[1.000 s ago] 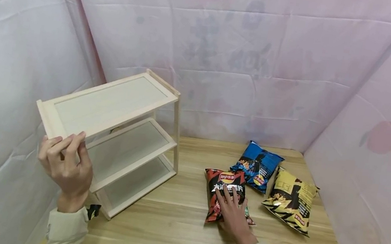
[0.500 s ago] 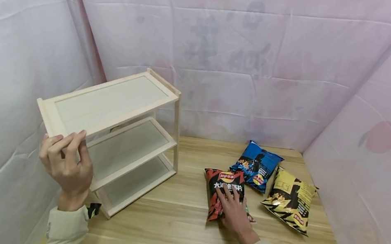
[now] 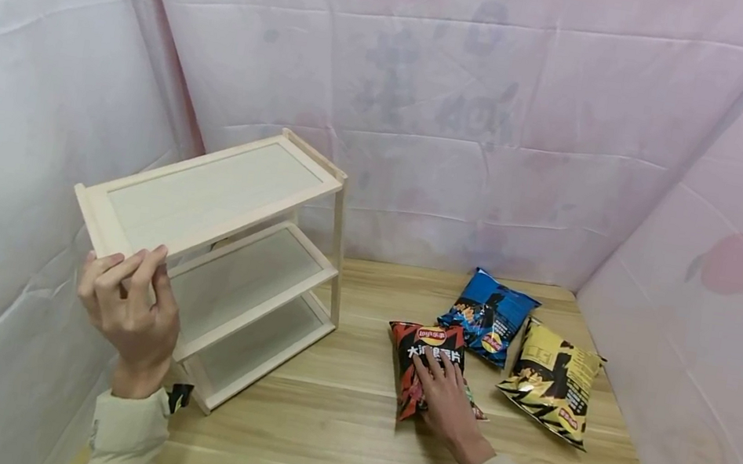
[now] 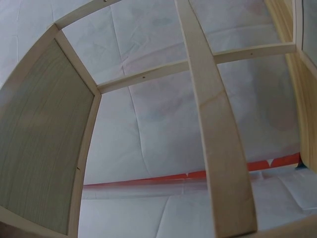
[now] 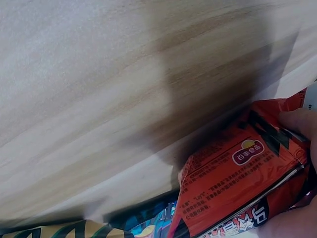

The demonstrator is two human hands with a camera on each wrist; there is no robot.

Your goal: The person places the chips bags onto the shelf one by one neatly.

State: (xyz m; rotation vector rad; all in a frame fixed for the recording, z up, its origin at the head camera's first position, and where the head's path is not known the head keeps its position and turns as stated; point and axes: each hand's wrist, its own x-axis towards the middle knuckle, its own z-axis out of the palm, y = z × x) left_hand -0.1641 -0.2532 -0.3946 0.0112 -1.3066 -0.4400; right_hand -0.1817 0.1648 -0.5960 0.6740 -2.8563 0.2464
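My left hand (image 3: 131, 305) grips the near top corner of a pale wooden three-tier shelf (image 3: 213, 194), fingertips curled over the front edge of its top board. The left wrist view shows the shelf's slat (image 4: 213, 114) and side bars, with the hand out of sight. On the table, my right hand (image 3: 450, 406) grips a red and black bag of chips (image 3: 431, 339), fingers spread across its front. From the right wrist, the bag's red back (image 5: 223, 171) shows creased between the thumb (image 5: 299, 121) and the fingers (image 5: 292, 223).
A blue chip bag (image 3: 492, 312) lies behind the red one, and a yellow chip bag (image 3: 553, 380) lies to its right. Pale printed cloth walls (image 3: 431, 113) enclose the wooden table (image 3: 313, 446) at the back and both sides. A small black item (image 3: 179, 398) shows beside the left cuff.
The red chip bag's lower left corner has drawn in slightly toward the right hand, whose fingers have shifted a little on it. The left hand keeps its place on the shelf.
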